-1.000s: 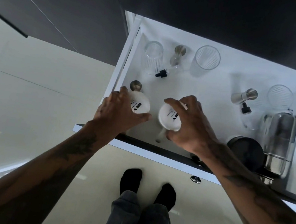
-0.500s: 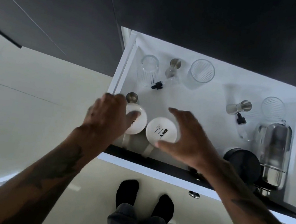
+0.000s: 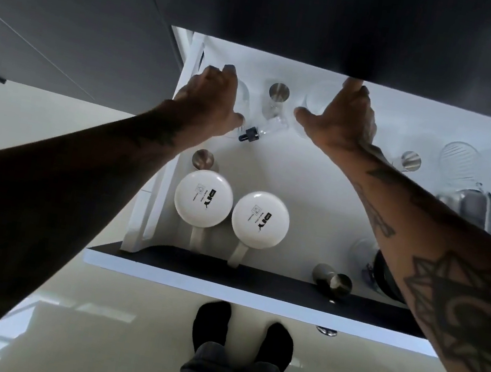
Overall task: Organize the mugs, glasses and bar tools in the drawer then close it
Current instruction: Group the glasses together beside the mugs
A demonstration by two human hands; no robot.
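The white drawer (image 3: pixel 303 175) stands pulled out below me. Two white mugs sit upside down at its front left, handles toward me: the left mug (image 3: pixel 203 198) and the right mug (image 3: pixel 260 220). At the back left, my left hand (image 3: pixel 210 96) curls around a clear ribbed glass (image 3: pixel 243 97). My right hand (image 3: pixel 342 117) wraps another clear glass (image 3: pixel 314 100) beside it, thumb on its near side. A steel jigger (image 3: pixel 278 91) stands between the two hands, and a black-capped dropper bottle (image 3: pixel 251 133) lies just in front of it.
A small steel cup (image 3: pixel 203 160) stands behind the left mug. A steel tool (image 3: pixel 332 281) lies at the drawer front. At the right are another steel piece (image 3: pixel 410 160), a ribbed glass (image 3: pixel 459 158), a steel shaker (image 3: pixel 472 205) and a black round object (image 3: pixel 385 272) under my forearm. A dark cabinet overhangs the back.
Both hands have let go of the two mugs at the front and reached to the back of the drawer, onto the two clear glasses. The mugs stay upside down side by side.
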